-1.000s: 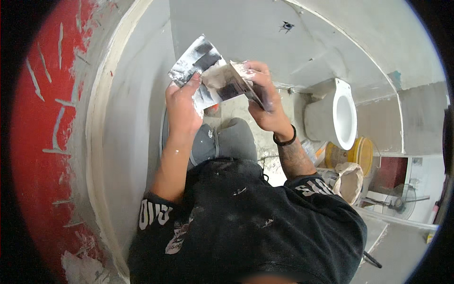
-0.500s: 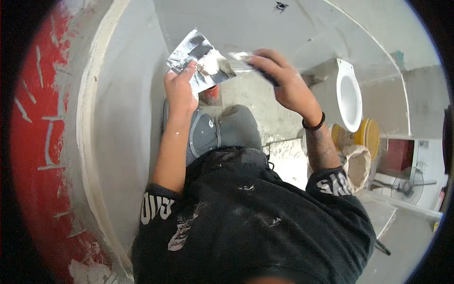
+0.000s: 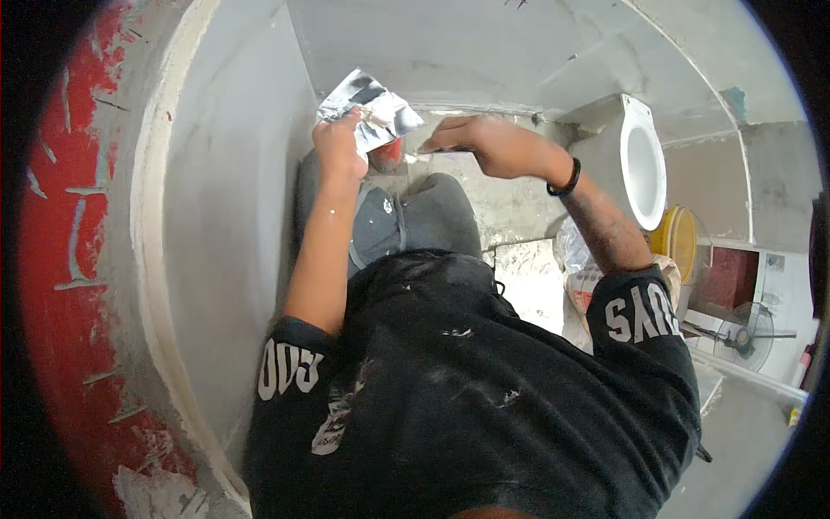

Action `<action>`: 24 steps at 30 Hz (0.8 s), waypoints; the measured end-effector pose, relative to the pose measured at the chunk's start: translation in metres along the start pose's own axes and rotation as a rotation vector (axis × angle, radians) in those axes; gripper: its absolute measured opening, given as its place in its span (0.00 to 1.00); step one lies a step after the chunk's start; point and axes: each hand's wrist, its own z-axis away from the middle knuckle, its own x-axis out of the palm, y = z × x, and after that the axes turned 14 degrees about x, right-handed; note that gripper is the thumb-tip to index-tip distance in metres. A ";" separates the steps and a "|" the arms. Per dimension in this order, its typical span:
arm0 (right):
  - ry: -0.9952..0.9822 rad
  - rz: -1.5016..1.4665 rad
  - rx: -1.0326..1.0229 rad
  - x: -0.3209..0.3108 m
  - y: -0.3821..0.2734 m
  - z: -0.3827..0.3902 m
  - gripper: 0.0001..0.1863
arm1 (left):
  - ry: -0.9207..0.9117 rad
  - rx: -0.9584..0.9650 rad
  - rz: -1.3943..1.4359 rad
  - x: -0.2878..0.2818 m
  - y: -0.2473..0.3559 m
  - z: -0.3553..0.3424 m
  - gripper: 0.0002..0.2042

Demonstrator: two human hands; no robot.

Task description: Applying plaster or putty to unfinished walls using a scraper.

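My left hand [image 3: 339, 145] grips a square metal plate [image 3: 356, 89] by its near edge, thumb on top. A white lump of putty [image 3: 378, 111] sits on that plate, and streaks of it smear the shiny surface. Just right of the plate, my right hand [image 3: 497, 147] is closed on a putty knife [image 3: 450, 150]. Most of the knife is hidden under my fingers; a dark edge and a whitish tip show toward the left. Knife and plate are apart. A red object [image 3: 386, 156] shows below the plate, near my knees.
Grey walls stand close at the left [image 3: 233, 190] and ahead [image 3: 450, 60]. To the right are a white oval toilet seat [image 3: 642, 164], a yellow bucket [image 3: 673, 242], an open sack [image 3: 584, 285] and a fan [image 3: 750, 336]. A pale board [image 3: 527, 285] lies on the floor.
My right hand has moved slightly down and left, and turned so the putty knife lies lower, beneath the fingers. The plate in my left hand sits a little lower in view.
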 end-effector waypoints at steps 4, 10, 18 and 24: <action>-0.044 -0.408 0.191 -0.001 0.069 0.030 0.32 | -0.093 0.062 -0.021 0.021 0.002 0.014 0.14; 0.378 -1.393 -0.016 -0.091 0.012 0.011 0.36 | -0.282 -0.261 0.236 -0.090 -0.035 0.047 0.22; 1.339 0.336 -0.363 -0.313 -0.151 -0.077 0.28 | -0.279 -0.410 0.072 -0.169 -0.061 0.069 0.14; 1.650 0.697 -0.041 -0.346 -0.220 -0.175 0.19 | -0.253 -0.457 -0.027 -0.160 -0.055 0.073 0.12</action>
